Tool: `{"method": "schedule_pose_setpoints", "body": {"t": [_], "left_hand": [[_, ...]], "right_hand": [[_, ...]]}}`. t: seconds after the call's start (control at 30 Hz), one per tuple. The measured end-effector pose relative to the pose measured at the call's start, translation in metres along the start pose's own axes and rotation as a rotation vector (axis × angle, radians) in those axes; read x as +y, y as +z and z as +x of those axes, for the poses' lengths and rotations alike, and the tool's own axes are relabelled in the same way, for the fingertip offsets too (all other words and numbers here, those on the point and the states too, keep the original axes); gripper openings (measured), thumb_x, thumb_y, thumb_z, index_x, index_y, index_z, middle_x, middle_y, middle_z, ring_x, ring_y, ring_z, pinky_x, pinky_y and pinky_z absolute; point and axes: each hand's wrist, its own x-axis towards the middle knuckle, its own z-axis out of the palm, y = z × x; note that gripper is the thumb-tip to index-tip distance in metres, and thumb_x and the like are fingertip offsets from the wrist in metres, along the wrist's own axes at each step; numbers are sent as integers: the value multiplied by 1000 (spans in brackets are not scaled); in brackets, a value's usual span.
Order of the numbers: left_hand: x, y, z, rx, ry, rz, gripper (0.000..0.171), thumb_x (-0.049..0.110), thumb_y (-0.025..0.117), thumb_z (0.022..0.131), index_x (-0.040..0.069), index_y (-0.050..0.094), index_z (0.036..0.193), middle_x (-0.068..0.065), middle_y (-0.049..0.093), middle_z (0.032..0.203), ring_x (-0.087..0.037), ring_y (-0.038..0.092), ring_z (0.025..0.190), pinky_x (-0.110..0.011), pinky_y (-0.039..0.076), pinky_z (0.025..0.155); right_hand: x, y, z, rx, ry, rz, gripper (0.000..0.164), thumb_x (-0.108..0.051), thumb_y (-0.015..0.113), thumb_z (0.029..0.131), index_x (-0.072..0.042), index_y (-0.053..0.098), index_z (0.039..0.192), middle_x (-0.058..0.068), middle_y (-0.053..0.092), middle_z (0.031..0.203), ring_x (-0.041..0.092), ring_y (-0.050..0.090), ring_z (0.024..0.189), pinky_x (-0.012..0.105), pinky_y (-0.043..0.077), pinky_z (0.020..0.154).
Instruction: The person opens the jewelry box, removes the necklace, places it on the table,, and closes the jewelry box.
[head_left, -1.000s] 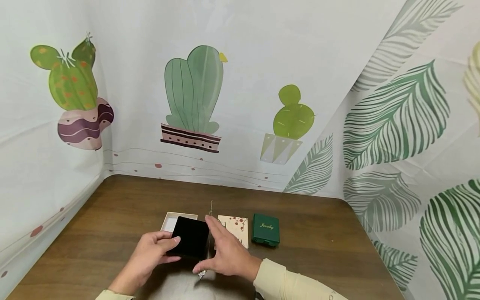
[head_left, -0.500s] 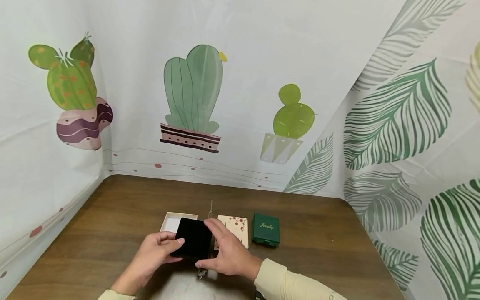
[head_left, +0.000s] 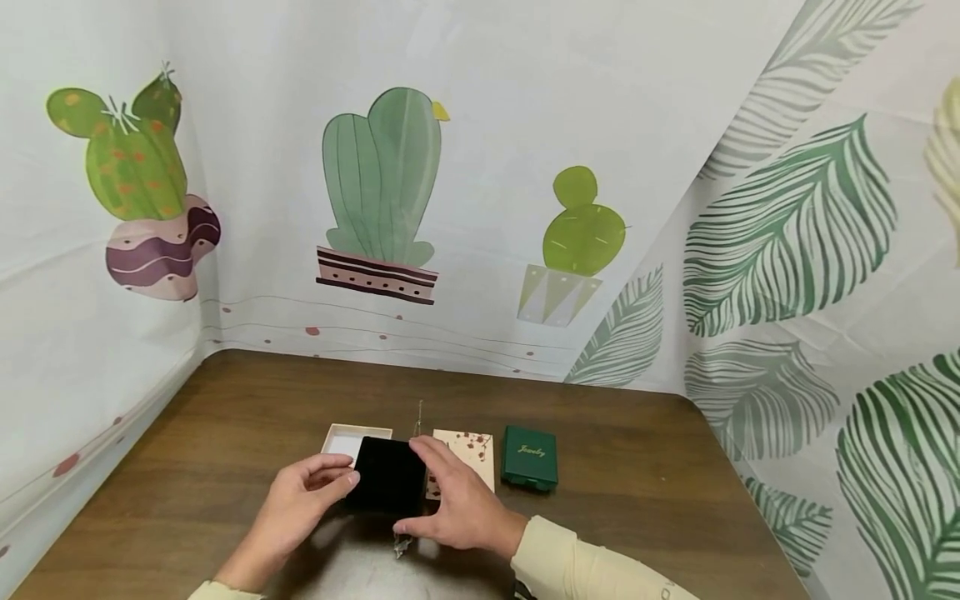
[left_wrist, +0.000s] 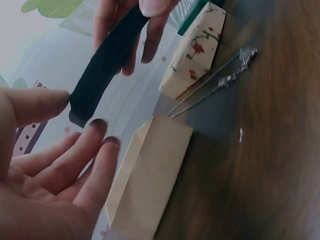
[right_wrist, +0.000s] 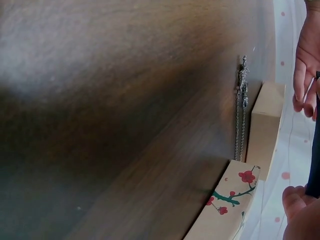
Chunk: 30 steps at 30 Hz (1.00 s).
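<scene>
The black velvety pad (head_left: 390, 475) is clasped above the wooden table (head_left: 637, 483) between the right hand's (head_left: 461, 500) thumb and fingers; its left edge is merely touched by the left hand (head_left: 288, 500), whose fingers are loosely parted. Should the one-sided grip slacken, the pad could be tilted or dropped, and the silver necklace (left_wrist: 245, 56), laid between open beige box (left_wrist: 152, 170) and blossom-printed box piece (left_wrist: 195, 52), could be tangled.
</scene>
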Motion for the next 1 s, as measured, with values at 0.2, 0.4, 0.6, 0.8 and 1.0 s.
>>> {"method": "schedule_pose_setpoints", "body": {"t": [0.2,0.4,0.6,0.8,1.0], "left_hand": [[1,-5,1,192,177,72,29,5,81,88,-3,72,114,-13,78,103,6,67,89,-10,53,80],[1,-20,7,187,185,268,49,20,84,88,5,66,131,-16,71,133,-30,67,127,-16,51,96],[-7,-31,22,-7,204,374,90,36,87,84,1,43,154,-26,47,158,-51,44,145,-65,42,112],[-16,-32,38,-138,311,447,117,36,94,73,-7,28,159,-31,28,166,-52,35,149,-68,37,114],[-25,-30,45,-175,298,437,123,26,96,69,-8,21,160,-33,22,167,-48,34,149,-63,35,115]], "right_hand": [[1,-1,0,7,1,-19,100,-53,84,84,-15,35,162,3,40,165,22,45,149,44,45,119],[3,-4,1,26,-17,-30,99,-52,85,84,-13,36,161,4,41,164,21,46,149,43,46,118],[5,-4,1,24,-18,-46,99,-52,84,84,-13,37,161,3,41,164,21,46,149,42,46,117],[6,-5,3,41,-26,-55,96,-50,85,84,-10,40,159,3,42,163,20,48,146,41,47,116],[5,-8,7,46,-30,-60,90,-48,86,83,-13,46,156,2,44,162,18,50,145,41,48,115]]}}
